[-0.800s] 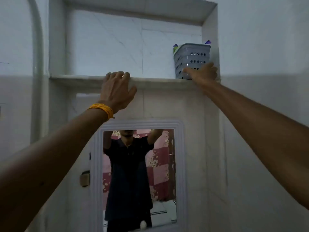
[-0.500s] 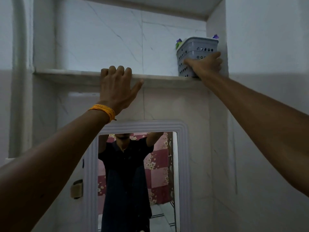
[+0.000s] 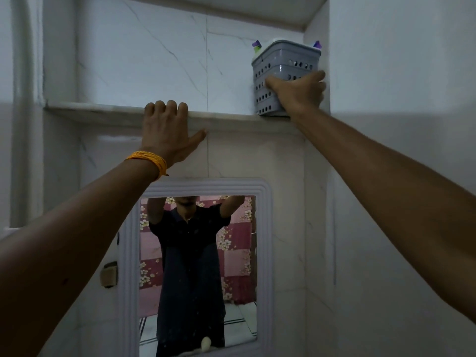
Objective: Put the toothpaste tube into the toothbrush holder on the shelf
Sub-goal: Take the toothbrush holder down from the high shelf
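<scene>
A grey perforated toothbrush holder (image 3: 283, 60) stands tilted at the right end of a high marble shelf (image 3: 103, 110), in the corner of the wall niche. My right hand (image 3: 298, 92) grips its front lower part. Purple and green tips (image 3: 256, 46) and a second purple tip (image 3: 317, 44) stick out over its rim. I cannot see a toothpaste tube from below. My left hand (image 3: 167, 130), with an orange thread band on the wrist, rests on the shelf's front edge, fingers curled over the top and thumb spread below.
A white-framed mirror (image 3: 198, 266) hangs under the shelf and reflects a person in a dark shirt with both arms raised. A vertical pipe (image 3: 25, 99) runs down the left wall. The niche's right wall stands close beside the holder.
My right hand has gone from touching the holder's base to gripping its front, and the holder now tilts. My left hand has curled its fingers over the shelf edge. The view has moved closer.
</scene>
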`<state>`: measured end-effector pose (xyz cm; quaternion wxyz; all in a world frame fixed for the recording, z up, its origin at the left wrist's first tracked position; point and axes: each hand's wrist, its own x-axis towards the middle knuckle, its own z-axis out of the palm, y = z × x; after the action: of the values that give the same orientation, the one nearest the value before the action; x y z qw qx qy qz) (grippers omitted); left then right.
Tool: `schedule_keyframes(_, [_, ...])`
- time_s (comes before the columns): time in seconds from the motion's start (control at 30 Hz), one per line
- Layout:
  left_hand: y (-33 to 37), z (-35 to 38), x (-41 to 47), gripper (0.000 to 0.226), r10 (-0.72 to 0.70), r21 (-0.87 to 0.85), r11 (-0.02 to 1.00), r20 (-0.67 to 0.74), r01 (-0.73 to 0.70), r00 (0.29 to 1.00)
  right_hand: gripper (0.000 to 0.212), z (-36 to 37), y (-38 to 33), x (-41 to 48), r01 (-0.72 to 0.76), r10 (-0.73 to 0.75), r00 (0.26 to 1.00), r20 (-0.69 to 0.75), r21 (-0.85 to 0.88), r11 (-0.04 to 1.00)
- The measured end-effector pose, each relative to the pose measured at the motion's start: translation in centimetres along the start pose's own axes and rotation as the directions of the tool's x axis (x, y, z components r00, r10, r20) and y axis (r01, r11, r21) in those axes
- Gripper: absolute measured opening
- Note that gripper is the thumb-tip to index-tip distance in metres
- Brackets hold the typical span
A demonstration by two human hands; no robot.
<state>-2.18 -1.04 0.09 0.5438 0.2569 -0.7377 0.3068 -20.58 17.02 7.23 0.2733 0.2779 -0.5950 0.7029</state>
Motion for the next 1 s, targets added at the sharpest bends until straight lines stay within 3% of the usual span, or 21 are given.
schedule_keyframes(0.13, [0.5,-0.6,-0.6,0.07,-0.017,-0.027,0.999,0.055,0.019,0.998,0.109,-2.0,-0.3,-1.3,0.038,-0.038,0.999,-0.002,0.056,0.998])
schedule_keyframes(0.27, [2.2,-1.5,-2.6,0.069,-0.069,-0.173,0.981,0.088,0.084,0.994,0.117,-4.2,0.3,-3.7,0.089,-0.09,0.996,0.006,0.085,0.992])
schedule_keyframes(0.37, [3.9,-2.5,-5.1,0.064,-0.09,-0.248,0.963,0.077,0.106,0.993,0.109,-6.0,1.8,-6.8,0.091,-0.104,0.992,0.068,0.181,0.979])
schedule_keyframes(0.6, [6.7,-2.9,-15.8,0.049,-0.131,-0.352,0.914,0.213,0.201,0.968,0.101,-9.8,11.9,-18.1,-0.022,-0.039,0.974,0.224,0.264,0.964])
schedule_keyframes(0.73, [7.0,-2.0,-24.6,0.038,-0.095,-0.374,0.9,0.334,0.224,0.938,0.102,-11.9,19.2,-25.6,-0.093,0.03,0.956,0.291,0.205,0.974])
schedule_keyframes(0.87, [7.2,-1.7,-33.2,0.05,-0.157,-0.316,0.882,0.501,0.349,0.851,0.111,-13.6,25.2,-32.7,-0.174,0.124,0.928,0.351,0.115,0.978])
schedule_keyframes(1.0, [6.6,-1.2,-41.9,0.055,-0.212,-0.21,0.864,0.672,0.457,0.71,0.119,-15.0,30.2,-40.0,-0.286,0.25,0.887,0.389,0.037,0.958])
